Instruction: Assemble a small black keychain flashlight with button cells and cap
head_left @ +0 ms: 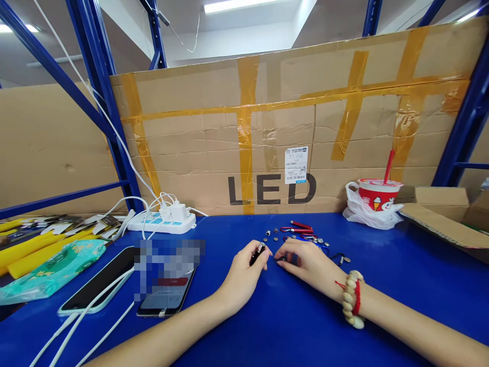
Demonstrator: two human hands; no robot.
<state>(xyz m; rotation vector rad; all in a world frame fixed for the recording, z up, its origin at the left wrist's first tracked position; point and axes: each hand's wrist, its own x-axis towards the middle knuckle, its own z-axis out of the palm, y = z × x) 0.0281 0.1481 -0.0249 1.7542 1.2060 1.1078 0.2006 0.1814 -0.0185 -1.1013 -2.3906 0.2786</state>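
My left hand (243, 272) is closed around a small black tube with a silver end (258, 252), which points up and away from me. Close by on the right, my right hand (303, 257) rests low over the blue table (260, 331), thumb and fingertips pinched together. Something small and dark shows at those fingertips, too hidden to name. Just beyond the hands lie several small round silver pieces (275, 238). Slim red tubes (301, 225) lie behind my right hand, and blue pieces (323, 246) show beside its knuckles. A small black strap-like piece (337, 258) lies right of them.
Two phones (101, 280) (168, 293) with white cables lie at left, before a white power strip (162, 222). Yellow items and a green packet (57, 265) fill the far left. A red cup (380, 193) in a plastic bag and an open cardboard box (439, 214) stand at right.
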